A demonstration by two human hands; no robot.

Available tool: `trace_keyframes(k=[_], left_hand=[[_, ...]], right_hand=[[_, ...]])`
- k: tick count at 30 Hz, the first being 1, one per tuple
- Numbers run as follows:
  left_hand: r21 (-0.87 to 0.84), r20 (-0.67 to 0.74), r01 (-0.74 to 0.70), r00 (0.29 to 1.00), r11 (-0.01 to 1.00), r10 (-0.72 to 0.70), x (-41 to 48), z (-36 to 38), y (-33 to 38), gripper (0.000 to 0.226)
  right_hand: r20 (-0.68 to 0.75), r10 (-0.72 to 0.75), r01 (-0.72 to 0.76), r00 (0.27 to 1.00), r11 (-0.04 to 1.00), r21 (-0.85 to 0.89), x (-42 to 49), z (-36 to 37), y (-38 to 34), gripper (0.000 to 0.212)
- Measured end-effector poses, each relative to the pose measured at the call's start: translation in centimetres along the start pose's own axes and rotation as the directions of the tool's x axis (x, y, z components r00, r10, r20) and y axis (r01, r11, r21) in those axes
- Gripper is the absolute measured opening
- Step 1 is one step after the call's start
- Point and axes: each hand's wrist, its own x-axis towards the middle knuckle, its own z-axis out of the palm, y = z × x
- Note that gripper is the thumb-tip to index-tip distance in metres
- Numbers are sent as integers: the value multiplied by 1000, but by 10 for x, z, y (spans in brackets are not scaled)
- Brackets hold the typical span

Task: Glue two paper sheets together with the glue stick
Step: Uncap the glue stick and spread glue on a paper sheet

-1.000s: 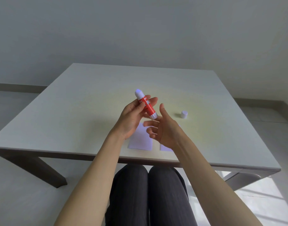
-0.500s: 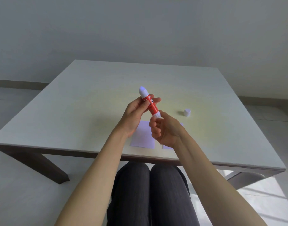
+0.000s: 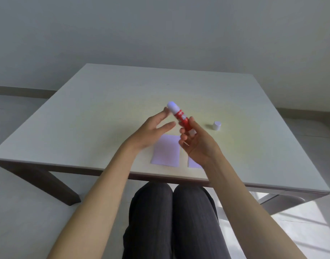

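While uncapped, glue stick in right hand

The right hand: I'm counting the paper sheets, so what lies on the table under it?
Under the right hand a second paper sheet shows only its near corner; the rest is covered. The first sheet lies beside it, apart, on the table.

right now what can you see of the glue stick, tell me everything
The glue stick is a red tube with white print that is too blurred to read, and a white base. It is uncapped: a rounded whitish glue tip sticks out at its upper end. It is held in the air above the table, tilted so the tip points up and away to the left. The right hand grips its lower end. The left hand is open beside it, with a fingertip close to the tip; contact is unclear.
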Motion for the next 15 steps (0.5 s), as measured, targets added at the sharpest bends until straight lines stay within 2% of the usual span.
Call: trace_keyframes(k=[2, 4, 6, 8, 9, 12, 15], left_hand=[[333, 67, 56, 994, 941, -83, -9, -24, -15, 60], [540, 146, 66, 974, 839, -171, -21, -40, -31, 59], [599, 188, 60, 959, 799, -213, -30, -41, -42, 61], [627, 186, 41, 962, 778, -200, -32, -37, -48, 65], [644, 178, 31, 966, 764, -189, -32, -35, -49, 66], [688, 158, 17, 972, 726, -172, -32, -35, -50, 65], [712, 145, 20, 974, 702, -175, -33, -34, -49, 65]], right_hand=[[-63, -108, 108, 992, 994, -5, -1, -15, -9, 13], [-42, -207, 194, 978, 959, -205, -5, -28, -15, 9], [-28, -249, 216, 968, 884, -414, -7, -33, -12, 15], [-76, -280, 195, 957, 814, -547, -5, -29, -5, 3], [-86, -308, 192, 947, 761, -619, -2, -27, -1, 6], [21, -381, 230, 924, 513, -827, 4, -20, 8, 24], [115, -405, 265, 907, 336, -904, 7, -14, 9, 29]])
